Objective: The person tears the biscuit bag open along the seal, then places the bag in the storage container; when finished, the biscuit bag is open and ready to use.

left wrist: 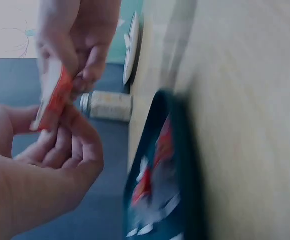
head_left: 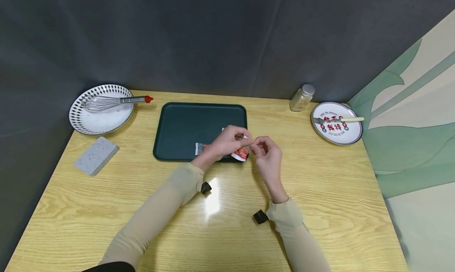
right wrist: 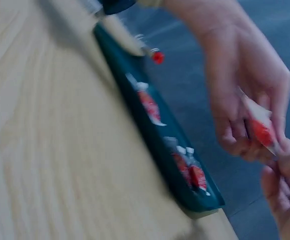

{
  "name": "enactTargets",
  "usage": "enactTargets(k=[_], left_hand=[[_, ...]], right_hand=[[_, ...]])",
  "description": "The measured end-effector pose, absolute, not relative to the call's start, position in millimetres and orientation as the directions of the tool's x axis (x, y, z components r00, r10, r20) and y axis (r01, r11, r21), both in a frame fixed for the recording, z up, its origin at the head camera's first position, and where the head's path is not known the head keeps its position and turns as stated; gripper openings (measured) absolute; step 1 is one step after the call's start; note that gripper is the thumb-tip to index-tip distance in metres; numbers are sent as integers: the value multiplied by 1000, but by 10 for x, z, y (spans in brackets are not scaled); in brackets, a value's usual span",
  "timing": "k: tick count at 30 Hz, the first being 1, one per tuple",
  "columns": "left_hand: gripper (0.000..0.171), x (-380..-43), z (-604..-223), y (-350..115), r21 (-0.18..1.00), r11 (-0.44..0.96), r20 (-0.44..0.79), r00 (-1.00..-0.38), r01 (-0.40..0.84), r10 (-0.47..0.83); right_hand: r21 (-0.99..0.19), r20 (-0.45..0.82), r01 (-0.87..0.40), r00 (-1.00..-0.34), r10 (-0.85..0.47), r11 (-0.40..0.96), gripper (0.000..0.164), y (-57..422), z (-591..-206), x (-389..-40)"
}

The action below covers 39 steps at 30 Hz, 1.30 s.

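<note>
My left hand (head_left: 231, 141) is over the right part of a dark green tray (head_left: 192, 124), holding a small red-and-white wrapper packet (left wrist: 60, 97) between thumb and fingers. Beside it, just past the tray's right edge, my right hand (head_left: 268, 151) pinches the end of the same packet, and the fingertips of both hands come close together there. In the right wrist view, more red packets with clear ends lie in the tray: one packet (right wrist: 149, 104) farther off and another packet (right wrist: 197, 177) near the corner. The hands partly hide the packets in the head view.
A patterned plate (head_left: 79, 116) with a whisk (head_left: 122, 100) stands at the back left, above a grey speckled block (head_left: 96, 155). At the back right are a spice jar (head_left: 301, 98) and a small plate (head_left: 337, 137) bearing a fork (head_left: 350, 119). A dark curtain backs the table.
</note>
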<state>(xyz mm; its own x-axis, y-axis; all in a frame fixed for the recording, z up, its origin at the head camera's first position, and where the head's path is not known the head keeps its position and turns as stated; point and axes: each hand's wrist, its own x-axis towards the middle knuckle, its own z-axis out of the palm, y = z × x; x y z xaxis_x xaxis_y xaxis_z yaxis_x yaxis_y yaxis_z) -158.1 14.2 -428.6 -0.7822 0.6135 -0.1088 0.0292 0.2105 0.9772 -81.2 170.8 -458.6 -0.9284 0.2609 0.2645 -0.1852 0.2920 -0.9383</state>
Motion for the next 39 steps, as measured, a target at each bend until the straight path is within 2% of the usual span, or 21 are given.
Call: enactTargets(k=[3, 5, 8, 12, 15, 18, 22, 25, 30, 34, 39], left_hand=[[16, -1525, -4325, 190, 980, 193, -139, -829, -38, 542], [16, -1494, -4346, 222, 979, 200, -130, -859, -33, 496], [15, -1473, -4382, 258, 962, 267, -61, -903, 61, 426], [14, -1509, -4475, 244, 933, 330, 34, -950, 142, 311], [12, -1539, -4505, 177, 939, 315, 53, -966, 134, 252], [15, -1563, -4501, 97, 957, 270, 38, -967, 108, 253], [22, -1565, -4473, -13, 982, 181, -3, -952, 55, 306], [17, -1527, -4441, -92, 992, 124, -17, -939, 28, 343], [14, -1487, -4389, -218, 998, 60, -52, -938, -33, 343], [21, -1534, -4382, -363, 996, -1, -90, -957, -94, 277], [15, -1616, -4423, -578, 988, -63, -129, -975, -142, 181]], right_hand=[[-858, 393, -256, -886, 248, 445, 12, 1665, -4624, -820], [-809, 469, -307, -852, 235, 501, 14, 1641, -4651, -827], [-745, 558, -382, -805, 199, 546, 16, 1581, -4667, -809], [-712, 592, -458, -799, 105, 532, 16, 1428, -4639, -731], [-729, 563, -460, -824, 62, 507, 15, 1331, -4616, -693], [-803, 482, -389, -869, 108, 451, 10, 1321, -4595, -706], [-924, 321, -255, -922, 216, 283, 8, 1421, -4539, -822], [-965, 237, -196, -939, 251, 175, 11, 1529, -4507, -968], [-970, 180, -149, -971, 159, 191, 17, 1601, -4464, -1135], [-973, 134, -115, -988, 79, 200, 28, 1562, -4442, -1148], [-970, 61, -70, -997, -44, 234, 33, 1472, -4453, -1137]])
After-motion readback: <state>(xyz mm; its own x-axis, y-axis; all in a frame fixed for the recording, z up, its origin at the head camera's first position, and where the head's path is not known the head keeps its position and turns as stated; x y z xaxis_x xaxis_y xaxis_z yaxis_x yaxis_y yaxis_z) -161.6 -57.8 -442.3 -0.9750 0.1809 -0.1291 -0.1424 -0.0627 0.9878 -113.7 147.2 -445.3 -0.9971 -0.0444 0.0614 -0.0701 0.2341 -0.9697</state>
